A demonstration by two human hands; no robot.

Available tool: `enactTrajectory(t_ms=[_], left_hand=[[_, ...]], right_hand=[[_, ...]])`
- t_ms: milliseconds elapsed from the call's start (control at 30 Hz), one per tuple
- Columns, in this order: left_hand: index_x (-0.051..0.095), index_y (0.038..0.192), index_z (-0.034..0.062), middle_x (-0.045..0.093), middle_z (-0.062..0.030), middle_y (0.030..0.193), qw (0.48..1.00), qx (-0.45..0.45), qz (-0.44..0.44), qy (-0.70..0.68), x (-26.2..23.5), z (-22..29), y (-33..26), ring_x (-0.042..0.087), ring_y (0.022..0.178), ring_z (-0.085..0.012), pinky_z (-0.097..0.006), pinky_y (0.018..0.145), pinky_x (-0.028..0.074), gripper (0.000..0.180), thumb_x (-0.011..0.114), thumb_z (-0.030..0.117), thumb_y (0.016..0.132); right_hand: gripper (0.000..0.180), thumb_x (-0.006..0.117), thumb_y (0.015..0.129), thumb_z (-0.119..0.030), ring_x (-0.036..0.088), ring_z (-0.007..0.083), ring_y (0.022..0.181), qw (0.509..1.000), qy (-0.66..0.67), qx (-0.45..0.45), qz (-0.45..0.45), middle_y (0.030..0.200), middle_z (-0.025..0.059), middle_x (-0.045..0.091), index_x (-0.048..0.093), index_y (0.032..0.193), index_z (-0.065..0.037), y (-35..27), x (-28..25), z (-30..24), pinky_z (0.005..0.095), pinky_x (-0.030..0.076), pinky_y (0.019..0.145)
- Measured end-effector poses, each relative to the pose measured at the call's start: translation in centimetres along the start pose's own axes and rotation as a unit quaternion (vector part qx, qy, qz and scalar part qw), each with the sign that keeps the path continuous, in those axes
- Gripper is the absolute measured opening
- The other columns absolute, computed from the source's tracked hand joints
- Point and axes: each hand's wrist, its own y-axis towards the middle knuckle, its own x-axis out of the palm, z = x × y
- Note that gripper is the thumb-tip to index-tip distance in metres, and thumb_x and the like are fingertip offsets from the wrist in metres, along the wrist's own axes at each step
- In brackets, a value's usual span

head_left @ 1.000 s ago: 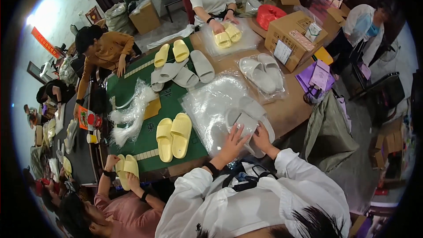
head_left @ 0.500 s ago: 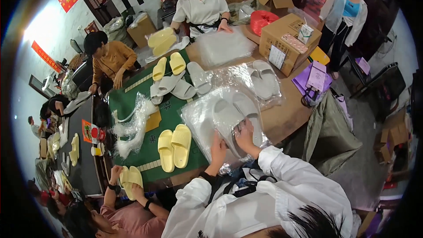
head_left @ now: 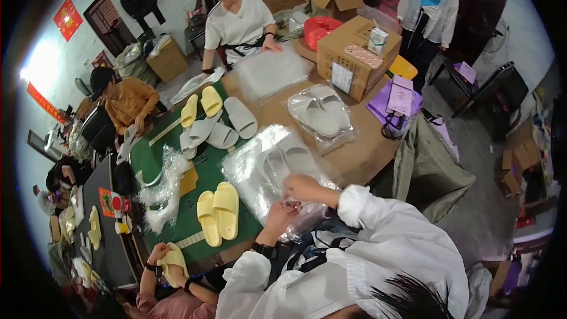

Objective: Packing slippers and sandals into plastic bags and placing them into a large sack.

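A pair of light grey slippers (head_left: 293, 157) lies inside a clear plastic bag (head_left: 247, 158) at the table's near edge, on top of other shiny clear bags. Both my hands are close together at the bag's near end. My left hand (head_left: 282, 215) is closed, its fingertips pinching the crinkled plastic. Just beyond it, my right hand (head_left: 304, 189) is curled shut over the bag's edge and hides the near part of the slippers. A second bagged grey pair (head_left: 322, 111) lies farther off. To the left sits a yellow pair (head_left: 218, 214) on the green mat.
Loose grey slippers (head_left: 221, 134) and yellow slippers (head_left: 201, 106) lie at the mat's far side, near crumpled plastic (head_left: 162, 192). A stack of clear bags (head_left: 274, 71) and a cardboard box (head_left: 358, 59) stand at the back. Beside me, a co-worker's hands hold a yellow slipper (head_left: 173, 260).
My hands have moved from the slippers' sides to the bag's near end and closed together. The whole view has shifted left. The far co-worker no longer holds the yellow slippers.
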Motion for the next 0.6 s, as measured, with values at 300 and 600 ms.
enactTrajectory(t_ms=[300, 600], left_hand=[[0.025, 0.130, -0.0009, 0.058, -0.0152, 0.094, 0.997, -0.019, -0.072, 0.034, 2.9, 1.1, 0.1, 0.059, 0.085, -0.0225, -0.032, 0.075, 0.050, 0.054, 0.050, -0.002, 0.083], [0.025, 0.132, -0.0004, 0.059, -0.0161, 0.096, 0.991, -0.008, -0.095, -0.095, 6.6, 3.4, -1.5, 0.057, 0.077, -0.0177, -0.026, 0.071, 0.047, 0.055, 0.050, -0.003, 0.083]], right_hand=[[0.097, 0.074, 0.059, -0.038, 0.019, 0.0337, 0.131, 0.950, -0.260, -0.148, 0.089, 0.142, 0.0137, 0.021, 0.021, 0.139, -0.022, -8.4, -9.2, -2.4, 0.0556, 0.014, 0.102], [0.103, 0.075, 0.060, -0.031, 0.020, 0.0337, 0.131, 0.983, 0.010, -0.180, -0.016, 0.143, 0.0150, 0.019, 0.012, 0.140, -0.014, -7.1, -7.1, 2.5, 0.0553, 0.012, 0.103]])
